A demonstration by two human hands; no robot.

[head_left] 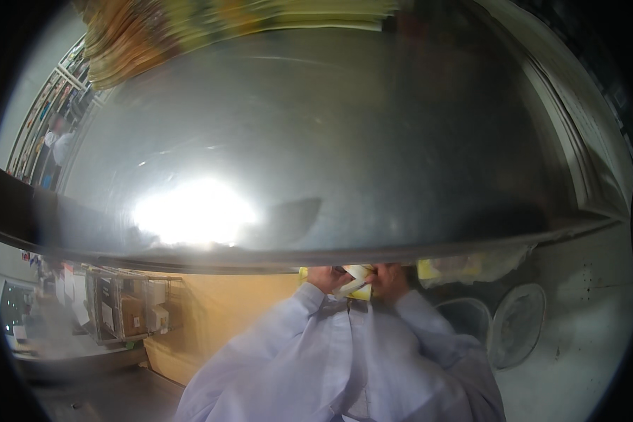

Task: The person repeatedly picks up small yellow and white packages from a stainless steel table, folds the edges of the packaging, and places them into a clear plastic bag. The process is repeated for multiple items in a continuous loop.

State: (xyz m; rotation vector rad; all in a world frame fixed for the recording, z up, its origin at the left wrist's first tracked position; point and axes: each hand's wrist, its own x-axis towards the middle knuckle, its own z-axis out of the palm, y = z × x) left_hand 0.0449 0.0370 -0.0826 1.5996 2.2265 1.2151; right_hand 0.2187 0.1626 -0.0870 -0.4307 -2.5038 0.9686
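Both hands are close together in front of my body, just past the near edge of the steel table (401,148). Between them is a white, curved, band-like thing (357,276), with a yellow piece (361,294) below it; their exact kind is too small to tell. My left hand (323,278) has its fingers closed at the left side of the white thing. Closed on its right side is my right hand (389,280). The table edge partly hides the fingertips. At the table's far side lies a thick stack of yellow-green printed sheets or flat packets (260,17).
Right of my hands, a clear plastic bag with yellow contents (457,271) sits below the table edge, above two round-rimmed containers (517,327). A tan panel (225,302) and a wire cart with boxes (130,309) stand left. Far left, a person in white (60,146) is near shelves.
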